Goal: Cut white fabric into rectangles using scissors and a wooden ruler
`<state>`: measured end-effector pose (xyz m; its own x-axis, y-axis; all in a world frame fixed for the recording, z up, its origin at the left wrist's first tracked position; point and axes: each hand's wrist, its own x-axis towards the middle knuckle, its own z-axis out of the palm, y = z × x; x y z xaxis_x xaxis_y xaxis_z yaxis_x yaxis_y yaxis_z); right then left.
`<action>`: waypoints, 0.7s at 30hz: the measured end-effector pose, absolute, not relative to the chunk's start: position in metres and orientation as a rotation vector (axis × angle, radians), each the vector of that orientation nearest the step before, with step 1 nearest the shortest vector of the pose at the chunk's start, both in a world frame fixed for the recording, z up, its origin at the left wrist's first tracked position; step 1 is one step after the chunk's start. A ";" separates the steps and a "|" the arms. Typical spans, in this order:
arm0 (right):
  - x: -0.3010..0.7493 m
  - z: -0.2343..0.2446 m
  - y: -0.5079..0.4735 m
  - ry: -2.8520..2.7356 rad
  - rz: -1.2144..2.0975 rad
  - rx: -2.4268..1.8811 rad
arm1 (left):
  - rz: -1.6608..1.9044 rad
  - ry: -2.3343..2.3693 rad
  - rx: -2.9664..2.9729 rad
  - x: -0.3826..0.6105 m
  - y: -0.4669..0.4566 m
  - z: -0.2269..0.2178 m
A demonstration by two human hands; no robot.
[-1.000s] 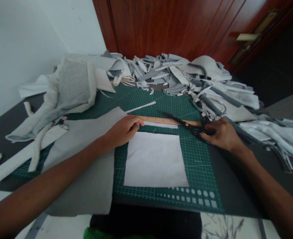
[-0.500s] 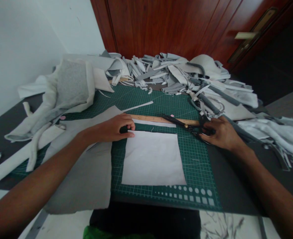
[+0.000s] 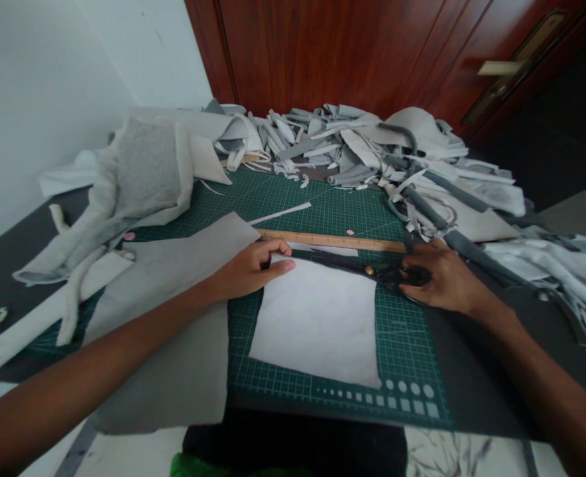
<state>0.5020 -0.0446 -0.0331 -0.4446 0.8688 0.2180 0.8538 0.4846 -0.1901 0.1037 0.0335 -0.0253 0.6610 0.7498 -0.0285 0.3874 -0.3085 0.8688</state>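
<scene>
A white square of fabric (image 3: 317, 321) lies on the green cutting mat (image 3: 402, 331). My left hand (image 3: 250, 268) pinches its top left corner, fingers closed on the cloth. My right hand (image 3: 439, 278) grips the handles of black scissors (image 3: 352, 265), whose blades lie along the square's top edge, pointing left. Just beyond the blades a wooden ruler (image 3: 330, 240) lies across the mat, with a thin white strip (image 3: 330, 250) beside it.
A large grey fabric sheet (image 3: 174, 318) lies left of the square, under my left forearm. Heaps of grey and white offcuts (image 3: 372, 152) fill the table's back and right. A folded grey cloth (image 3: 144, 172) sits at back left. A wooden door (image 3: 352, 46) stands behind.
The scissors have swung down from over the ruler onto the square's top edge. My left hand shifted from the ruler's end to the square's corner, and the square has turned slightly.
</scene>
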 end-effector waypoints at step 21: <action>0.497 -0.030 -0.045 -2.443 0.170 -1.398 | 0.567 0.985 1.761 0.115 0.022 -0.032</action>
<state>0.4966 -0.0450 -0.0303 -0.4695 0.8562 0.2157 0.8181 0.5138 -0.2584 0.1150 0.0215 -0.0318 0.5587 0.8268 -0.0650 0.3585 -0.1701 0.9179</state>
